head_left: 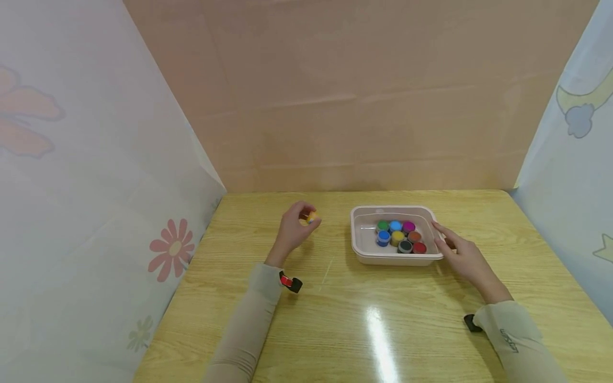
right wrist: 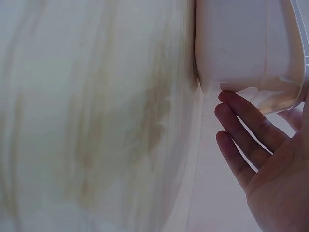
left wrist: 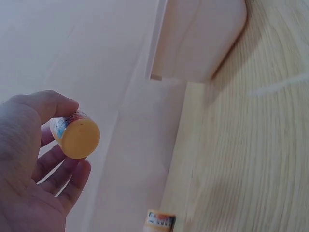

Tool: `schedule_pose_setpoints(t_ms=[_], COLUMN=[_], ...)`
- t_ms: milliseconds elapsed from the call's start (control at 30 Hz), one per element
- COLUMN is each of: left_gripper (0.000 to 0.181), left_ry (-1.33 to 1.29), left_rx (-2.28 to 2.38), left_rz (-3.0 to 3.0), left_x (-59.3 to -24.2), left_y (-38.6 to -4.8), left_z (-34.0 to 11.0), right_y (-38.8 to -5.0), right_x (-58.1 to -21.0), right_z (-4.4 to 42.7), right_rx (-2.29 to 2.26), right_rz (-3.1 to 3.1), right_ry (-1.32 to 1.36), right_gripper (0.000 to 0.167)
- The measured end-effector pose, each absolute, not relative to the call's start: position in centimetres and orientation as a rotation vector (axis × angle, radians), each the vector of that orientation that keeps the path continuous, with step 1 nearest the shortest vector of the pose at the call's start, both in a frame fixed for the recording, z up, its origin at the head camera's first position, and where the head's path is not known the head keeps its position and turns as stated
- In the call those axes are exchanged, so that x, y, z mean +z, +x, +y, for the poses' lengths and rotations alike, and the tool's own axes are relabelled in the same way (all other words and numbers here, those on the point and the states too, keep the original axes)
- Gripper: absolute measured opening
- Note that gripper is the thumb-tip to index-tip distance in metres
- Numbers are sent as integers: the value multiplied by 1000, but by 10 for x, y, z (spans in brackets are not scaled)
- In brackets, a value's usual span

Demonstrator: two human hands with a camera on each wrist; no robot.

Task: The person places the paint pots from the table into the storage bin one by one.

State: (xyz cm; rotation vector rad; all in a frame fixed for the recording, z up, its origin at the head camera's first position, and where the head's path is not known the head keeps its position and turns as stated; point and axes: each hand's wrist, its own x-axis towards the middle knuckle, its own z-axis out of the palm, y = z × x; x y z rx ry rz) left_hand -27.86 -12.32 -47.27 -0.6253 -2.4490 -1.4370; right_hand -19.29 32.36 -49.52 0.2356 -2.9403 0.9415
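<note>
My left hand pinches a small paint pot with an orange-yellow lid between thumb and fingers, above the table left of a pale pink plastic box. A printed label wraps the pot's side. At the bottom of the left wrist view a second small labelled pot with orange on it is partly cut off. My right hand holds the box at its right end, thumb over the rim and fingers along the outer wall. Inside the box, several paint pots with green, blue, magenta, yellow, brown, black and red tops stand close together.
The wood-grain table carries a bright light reflection near its front. A tan sheet hangs behind it. Patterned white sheets flank it at left and right. The pots crowd the box's middle and right.
</note>
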Motion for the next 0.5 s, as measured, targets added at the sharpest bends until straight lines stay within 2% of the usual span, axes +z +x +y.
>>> schedule_pose_setpoints(t_ms=[233,500], left_gripper=[32,30], left_ry=[-692,-753], left_rx=[-1449,-1518], left_rz=[-2434,-2429], left_x=[-465,-458], left_y=[-273,-267], left_z=[-111,-94], right_y=[-192,-193], right_x=[-495,-493], right_z=[323,322], right_rx=[945,946], right_rz=[-2928,-2924], right_ry=[242,244], right_gripper=[55,55])
